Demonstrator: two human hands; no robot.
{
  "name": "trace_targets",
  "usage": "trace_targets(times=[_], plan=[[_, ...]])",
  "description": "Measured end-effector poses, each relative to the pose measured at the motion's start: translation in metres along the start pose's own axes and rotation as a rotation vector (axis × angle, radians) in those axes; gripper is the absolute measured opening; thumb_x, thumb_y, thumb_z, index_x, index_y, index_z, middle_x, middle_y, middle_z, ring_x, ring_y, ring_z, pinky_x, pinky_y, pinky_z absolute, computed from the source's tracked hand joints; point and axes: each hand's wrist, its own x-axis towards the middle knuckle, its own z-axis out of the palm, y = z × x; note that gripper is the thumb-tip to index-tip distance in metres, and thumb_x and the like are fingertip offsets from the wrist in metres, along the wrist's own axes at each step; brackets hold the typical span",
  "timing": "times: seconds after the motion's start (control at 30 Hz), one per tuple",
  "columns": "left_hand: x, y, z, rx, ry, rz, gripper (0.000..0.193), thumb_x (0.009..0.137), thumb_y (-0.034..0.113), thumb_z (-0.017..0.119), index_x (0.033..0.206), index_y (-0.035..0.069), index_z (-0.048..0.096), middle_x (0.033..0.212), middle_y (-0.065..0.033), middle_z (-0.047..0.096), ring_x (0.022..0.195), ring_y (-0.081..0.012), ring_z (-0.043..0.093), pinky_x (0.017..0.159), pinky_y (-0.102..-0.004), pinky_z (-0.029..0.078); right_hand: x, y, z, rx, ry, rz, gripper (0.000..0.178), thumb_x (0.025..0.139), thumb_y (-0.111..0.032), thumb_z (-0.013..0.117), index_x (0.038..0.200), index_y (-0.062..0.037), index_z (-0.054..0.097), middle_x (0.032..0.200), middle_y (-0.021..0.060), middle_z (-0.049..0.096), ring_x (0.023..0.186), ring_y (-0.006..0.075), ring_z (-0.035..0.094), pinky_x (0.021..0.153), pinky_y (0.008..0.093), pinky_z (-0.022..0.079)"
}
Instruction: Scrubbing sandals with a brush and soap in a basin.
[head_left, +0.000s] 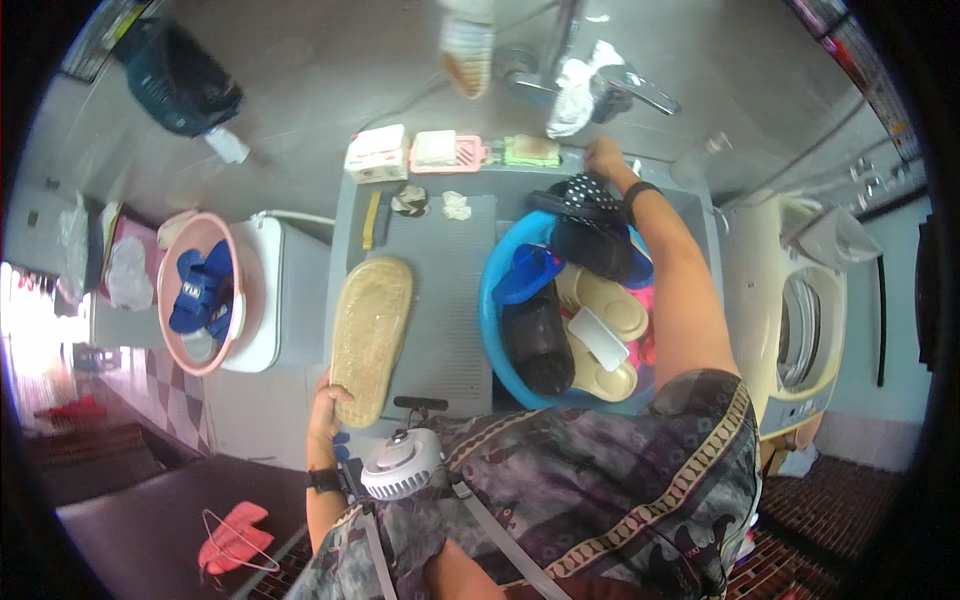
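Observation:
My left hand (pixel 326 408) grips the heel end of a beige slipper (pixel 372 335), which lies sole up along the left side of the grey sink (pixel 455 320). At the sink's back ledge my right hand (pixel 603 160) is closed; I cannot make out what is in its fingers. Under my right arm sits a blue basin (pixel 489 340) heaped with several shoes: a black slipper (pixel 535 340), a blue slipper (pixel 527 274), beige slippers (pixel 610 300) and a dark one with a polka-dot strap (pixel 588 195). A white flat piece (pixel 598 338) lies on the beige pair.
Along the back ledge stand a white box (pixel 378 155), a pink soap dish (pixel 462 155) and a green bar (pixel 531 151). A yellow-edged brush (pixel 374 220) lies on the ribbed board. Left is a pink basin (pixel 240 310) with blue slippers; right, a washing machine (pixel 770 320).

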Motion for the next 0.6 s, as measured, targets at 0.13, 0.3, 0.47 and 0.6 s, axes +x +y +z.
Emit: trace_targets(times=[0.13, 0.3, 0.47, 0.6], plan=[[0.006, -0.001, -0.009, -0.011, 0.001, 0.033, 0.063, 0.052, -0.003, 0.050, 0.115, -0.001, 0.049, 0.102, -0.0092, 0.057, 0.093, -0.0217, 0.054, 0.080, -0.0284, 0.044, 0.009, -0.003, 0.016, -0.317, 0.132, -0.010, 0.013, 0.068, -0.014, 0.057, 0.072, -0.0068, 0.067, 0.076, 0.0179, 0.063, 0.071, 0.0332, 0.062, 0.064, 0.0406, 0.049], [0.013, -0.006, -0.007, 0.072, -0.022, 0.016, 0.064, 0.052, -0.002, 0.051, 0.116, 0.000, 0.049, 0.100, -0.0071, 0.055, 0.093, -0.0194, 0.052, 0.082, -0.0260, 0.042, -0.013, 0.002, 0.008, -0.117, 0.302, -0.050, 0.010, 0.062, -0.013, 0.062, 0.066, -0.0046, 0.067, 0.069, 0.0198, 0.061, 0.065, 0.0346, 0.061, 0.066, 0.0413, 0.048], [0.003, -0.002, -0.017, 0.005, -0.027, 0.043, 0.067, 0.051, -0.001, 0.052, 0.119, 0.001, 0.048, 0.103, -0.0074, 0.055, 0.095, -0.0195, 0.051, 0.084, -0.0260, 0.041, -0.022, 0.001, 0.004, 0.115, 0.170, 0.086, 0.007, 0.066, -0.012, 0.067, 0.070, -0.0062, 0.068, 0.064, 0.0091, 0.064, 0.057, 0.0217, 0.061, 0.055, 0.0328, 0.048], [0.010, -0.006, -0.022, -0.037, -0.082, 0.009, 0.067, 0.052, -0.001, 0.052, 0.118, 0.002, 0.048, 0.103, -0.0072, 0.055, 0.094, -0.0194, 0.052, 0.082, -0.0266, 0.043, -0.021, 0.033, -0.009, 0.994, 0.000, 0.391, 0.008, 0.070, -0.007, 0.065, 0.077, -0.0035, 0.064, 0.073, 0.0093, 0.063, 0.065, 0.0206, 0.061, 0.062, 0.0303, 0.050]])
